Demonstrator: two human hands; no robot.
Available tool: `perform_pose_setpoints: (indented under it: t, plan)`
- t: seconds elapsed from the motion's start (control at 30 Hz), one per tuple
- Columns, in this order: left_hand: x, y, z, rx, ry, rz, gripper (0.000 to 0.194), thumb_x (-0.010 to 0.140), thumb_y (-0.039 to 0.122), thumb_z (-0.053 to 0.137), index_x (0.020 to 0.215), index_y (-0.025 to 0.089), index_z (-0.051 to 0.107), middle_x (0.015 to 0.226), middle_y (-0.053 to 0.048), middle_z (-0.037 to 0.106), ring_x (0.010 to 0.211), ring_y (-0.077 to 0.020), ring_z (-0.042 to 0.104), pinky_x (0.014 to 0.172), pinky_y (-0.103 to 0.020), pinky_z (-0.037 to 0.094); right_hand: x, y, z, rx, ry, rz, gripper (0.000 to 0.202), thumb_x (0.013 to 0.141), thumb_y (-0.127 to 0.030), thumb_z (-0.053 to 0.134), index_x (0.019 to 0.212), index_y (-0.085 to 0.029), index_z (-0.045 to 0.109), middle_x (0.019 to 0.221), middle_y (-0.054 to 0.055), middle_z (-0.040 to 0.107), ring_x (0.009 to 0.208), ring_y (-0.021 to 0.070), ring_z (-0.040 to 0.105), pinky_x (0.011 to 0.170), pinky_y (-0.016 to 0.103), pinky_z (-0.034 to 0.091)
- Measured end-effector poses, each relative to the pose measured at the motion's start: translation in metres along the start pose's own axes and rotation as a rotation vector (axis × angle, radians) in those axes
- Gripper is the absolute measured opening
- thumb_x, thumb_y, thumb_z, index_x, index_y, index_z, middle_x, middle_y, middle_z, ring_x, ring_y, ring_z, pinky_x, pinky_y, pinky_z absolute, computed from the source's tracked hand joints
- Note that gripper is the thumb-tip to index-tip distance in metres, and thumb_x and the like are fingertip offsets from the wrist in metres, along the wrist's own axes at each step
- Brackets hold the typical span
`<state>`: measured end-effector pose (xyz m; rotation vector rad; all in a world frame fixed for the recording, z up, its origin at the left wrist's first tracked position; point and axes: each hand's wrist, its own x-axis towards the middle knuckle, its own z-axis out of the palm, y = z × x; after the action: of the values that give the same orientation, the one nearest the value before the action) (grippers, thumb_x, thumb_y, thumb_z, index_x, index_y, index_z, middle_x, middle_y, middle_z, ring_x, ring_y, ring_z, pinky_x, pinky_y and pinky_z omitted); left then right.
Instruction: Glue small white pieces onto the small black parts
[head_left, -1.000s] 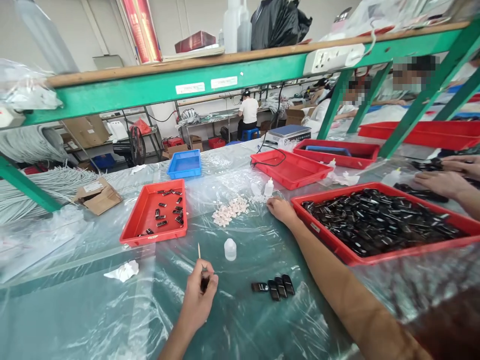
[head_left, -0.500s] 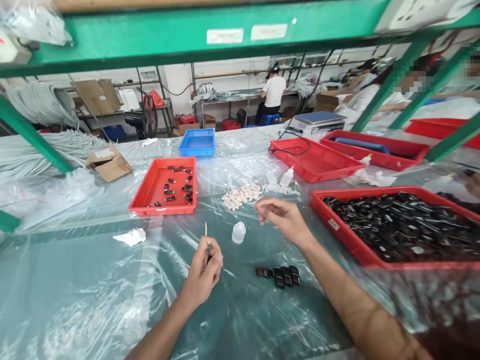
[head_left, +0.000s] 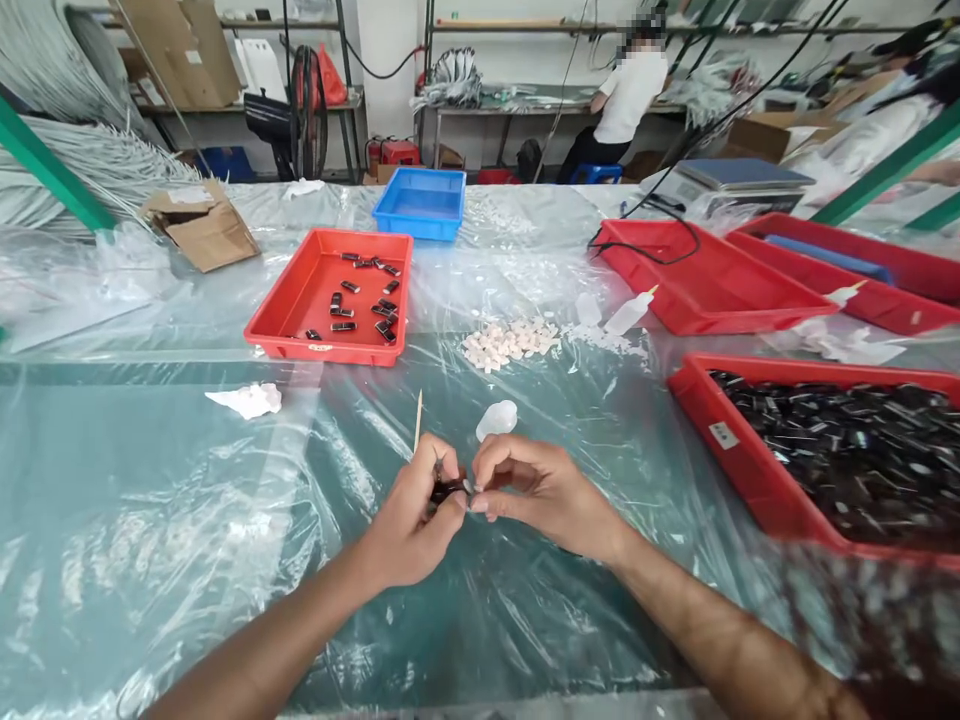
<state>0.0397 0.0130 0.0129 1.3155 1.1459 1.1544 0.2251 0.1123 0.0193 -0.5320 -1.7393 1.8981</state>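
My left hand [head_left: 412, 515] pinches a small black part [head_left: 448, 491] and also holds a thin wooden stick [head_left: 418, 422] that points up and away. My right hand [head_left: 540, 492] meets it from the right, thumb and forefinger pinched on a tiny white piece pressed against the black part. A small white bottle [head_left: 497, 418] lies just beyond both hands. Farther back lies a pile of white pieces [head_left: 510, 342]. The loose black parts seen earlier on the plastic sheet are hidden behind my right hand.
A red tray [head_left: 292, 318] with several black parts sits at the back left, a blue tray [head_left: 421, 205] beyond it. A red tray [head_left: 724, 435] full of black parts is at the right. A glue bottle [head_left: 627, 313], crumpled tissue [head_left: 246, 400] and cardboard box [head_left: 204, 228] lie around. A person sits far back.
My right hand came back from the white pile to my left hand and now pinches at the black part. The view has tilted down and moved closer.
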Motion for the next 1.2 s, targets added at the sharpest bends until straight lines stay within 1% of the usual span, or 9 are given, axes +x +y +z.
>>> perform_pose_setpoints:
  t: [0.17,0.3,0.4,0.5,0.6,0.77,0.97,1.1,1.2]
  plan:
    - [0.000,0.004,0.000,0.009,-0.057,-0.004,0.024,0.095,0.019,0.054,0.094,0.029,0.033,0.078,0.009,0.037,0.062,-0.0119,0.028,0.059,-0.030,0.026,-0.001,-0.002,-0.003,0.049,-0.056,0.101,0.037,0.080,-0.041,0.100,0.083,-0.018,0.070,0.084,0.000,0.066,0.074,0.0120,0.062,0.072,0.027,0.055]
    - [0.000,0.008,-0.003,0.019,-0.052,-0.037,0.029,0.090,0.012,0.057,0.095,0.029,0.034,0.076,0.010,0.037,0.060,-0.0113,0.026,0.056,-0.030,0.024,0.000,-0.005,-0.008,0.049,-0.099,0.118,0.035,0.081,-0.037,0.099,0.079,-0.018,0.069,0.084,0.001,0.068,0.074,0.0116,0.062,0.071,0.026,0.054]
    - [0.001,0.010,-0.006,0.037,-0.047,-0.047,0.030,0.089,0.011,0.059,0.094,0.029,0.035,0.076,0.010,0.035,0.059,-0.0110,0.027,0.055,-0.029,0.024,0.000,-0.008,-0.011,0.024,-0.106,0.125,0.033,0.082,-0.036,0.098,0.079,-0.018,0.071,0.086,0.002,0.070,0.077,0.0127,0.064,0.071,0.026,0.055]
    - [0.003,0.013,-0.008,0.042,-0.060,-0.061,0.030,0.088,0.013,0.061,0.094,0.029,0.036,0.077,0.010,0.034,0.059,-0.0111,0.026,0.054,-0.029,0.024,0.000,-0.011,-0.014,0.039,-0.095,0.137,0.031,0.083,-0.037,0.098,0.080,-0.018,0.073,0.086,0.003,0.071,0.073,0.0120,0.064,0.068,0.026,0.054]
    - [0.003,0.017,-0.009,0.035,-0.085,-0.084,0.032,0.085,0.012,0.063,0.092,0.029,0.037,0.075,0.010,0.032,0.059,-0.0114,0.025,0.054,-0.028,0.024,-0.001,-0.013,-0.015,0.043,-0.107,0.156,0.028,0.088,-0.038,0.094,0.084,-0.019,0.074,0.084,0.002,0.071,0.069,0.0108,0.062,0.064,0.025,0.052]
    - [0.003,0.025,-0.008,0.018,-0.094,-0.125,0.035,0.080,0.005,0.063,0.092,0.028,0.040,0.075,0.009,0.035,0.061,-0.0108,0.027,0.056,-0.026,0.025,-0.002,-0.014,-0.017,-0.023,-0.146,0.154,0.029,0.094,-0.045,0.088,0.090,-0.019,0.076,0.084,0.002,0.070,0.072,0.0122,0.062,0.067,0.026,0.051]
    - [0.004,0.020,-0.008,0.010,-0.161,-0.128,0.036,0.081,0.005,0.060,0.096,0.029,0.038,0.075,0.011,0.037,0.060,-0.0096,0.027,0.053,-0.024,0.025,-0.002,-0.015,-0.017,-0.139,-0.177,0.097,0.033,0.098,-0.050,0.083,0.091,-0.019,0.076,0.085,0.002,0.070,0.075,0.0130,0.059,0.071,0.028,0.049]
    - [0.004,0.018,-0.007,-0.008,-0.169,-0.127,0.036,0.081,0.005,0.060,0.097,0.029,0.039,0.073,0.012,0.038,0.059,-0.0096,0.029,0.052,-0.023,0.025,-0.002,-0.015,-0.016,-0.141,-0.198,0.110,0.032,0.101,-0.048,0.079,0.091,-0.018,0.074,0.086,0.001,0.068,0.074,0.0115,0.057,0.073,0.027,0.049]
    - [0.003,0.021,-0.006,-0.024,-0.166,-0.131,0.035,0.082,0.004,0.060,0.097,0.029,0.040,0.073,0.012,0.039,0.057,-0.0086,0.029,0.052,-0.022,0.025,-0.001,-0.013,-0.017,-0.140,-0.202,0.124,0.033,0.100,-0.050,0.079,0.092,-0.018,0.073,0.086,0.001,0.069,0.075,0.0120,0.057,0.073,0.027,0.049]
